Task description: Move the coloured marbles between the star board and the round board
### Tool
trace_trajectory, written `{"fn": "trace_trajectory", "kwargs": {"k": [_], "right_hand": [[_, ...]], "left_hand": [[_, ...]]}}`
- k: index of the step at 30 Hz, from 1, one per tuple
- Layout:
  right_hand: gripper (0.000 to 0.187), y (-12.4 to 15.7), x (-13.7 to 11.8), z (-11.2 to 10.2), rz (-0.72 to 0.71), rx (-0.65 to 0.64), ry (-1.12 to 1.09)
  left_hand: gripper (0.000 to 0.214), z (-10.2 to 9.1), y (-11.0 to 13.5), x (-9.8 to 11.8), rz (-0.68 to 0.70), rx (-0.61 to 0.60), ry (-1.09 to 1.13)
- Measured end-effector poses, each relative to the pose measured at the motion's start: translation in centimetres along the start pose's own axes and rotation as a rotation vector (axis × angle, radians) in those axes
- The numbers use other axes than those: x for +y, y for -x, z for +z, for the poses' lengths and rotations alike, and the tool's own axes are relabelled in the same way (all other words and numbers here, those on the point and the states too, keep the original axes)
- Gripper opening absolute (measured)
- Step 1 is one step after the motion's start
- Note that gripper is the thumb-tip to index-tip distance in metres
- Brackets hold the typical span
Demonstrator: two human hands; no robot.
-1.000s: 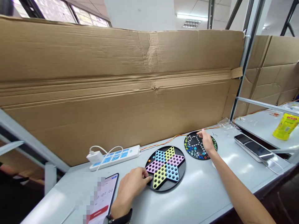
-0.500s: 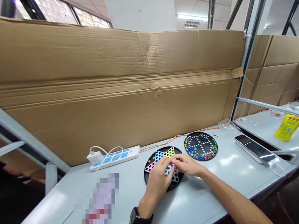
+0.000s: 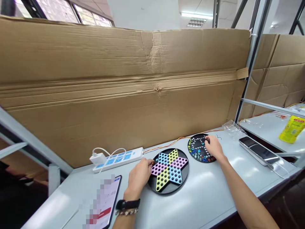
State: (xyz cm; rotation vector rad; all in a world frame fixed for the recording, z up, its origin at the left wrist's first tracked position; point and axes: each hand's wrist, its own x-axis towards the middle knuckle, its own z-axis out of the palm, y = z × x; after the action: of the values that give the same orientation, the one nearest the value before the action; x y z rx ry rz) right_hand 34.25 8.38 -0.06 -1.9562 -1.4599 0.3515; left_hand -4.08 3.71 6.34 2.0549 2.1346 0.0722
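Cardboard (image 3: 124, 124) backs the table (image 3: 202, 203). The left hand (image 3: 140, 174) curls at ten o'clock on the star board (image 3: 173, 188), grip unclear; marbles (image 3: 197, 154), probably light, hard, slippery, best pinched mid-sphere, crowd seven o'clock on the marble board (image 3: 199, 144); the right hand (image 3: 214, 148) covers three o'clock, grip hidden.

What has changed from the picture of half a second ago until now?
The left hand moved left, from over the star-patterned Chinese checkers board to its left edge. The right hand moved right and farther away, to over the round marble board. The two are now apart. Whether either grip holds anything cannot be told. Both boards and the power strip stayed in place.
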Motion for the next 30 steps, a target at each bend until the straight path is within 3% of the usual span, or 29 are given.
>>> {"fn": "trace_trajectory", "kwargs": {"k": [7, 11, 14, 16, 18, 22, 25, 28, 30], "right_hand": [[0.018, 0.9, -1.1, 1.6, -0.058, -0.01, -0.072], [0.021, 0.3, -0.8, 1.3, -0.032, 0.123, -0.216], [0.03, -0.4, -0.4, 0.5, -0.002, 0.262, -0.334], [0.035, -0.7, -0.2, 0.0, 0.014, 0.328, -0.398], [0.038, -0.9, -0.2, -0.3, 0.023, 0.368, -0.446], [0.041, -1.0, 0.1, -0.1, 0.035, 0.37, -0.473], [0.044, -1.1, 0.3, 0.2, 0.015, 0.365, -0.483], [0.049, -1.2, 0.5, 0.6, -0.008, 0.375, -0.487], [0.051, -1.2, 0.5, 0.8, -0.024, 0.37, -0.486]], "left_hand": [[0.027, -0.8, -2.7, 0.0, 0.037, -0.057, -0.03], [0.021, -0.8, -3.0, -0.2, 0.033, -0.018, -0.022], [0.025, -0.8, -2.9, 0.8, 0.044, 0.058, 0.023], [0.027, -0.4, -2.7, 2.9, 0.096, 0.137, 0.113], [0.025, 0.4, -2.4, 6.1, 0.256, 0.166, 0.222], [0.021, 3.1, -2.1, 13.9, 0.45, 0.114, 0.264], [0.024, 5.1, -2.3, 18.5, 0.554, 0.08, 0.272], [0.029, 6.5, -2.7, 20.9, 0.607, 0.066, 0.264], [0.032, 6.8, -2.9, 21.2, 0.626, 0.068, 0.267]]}}
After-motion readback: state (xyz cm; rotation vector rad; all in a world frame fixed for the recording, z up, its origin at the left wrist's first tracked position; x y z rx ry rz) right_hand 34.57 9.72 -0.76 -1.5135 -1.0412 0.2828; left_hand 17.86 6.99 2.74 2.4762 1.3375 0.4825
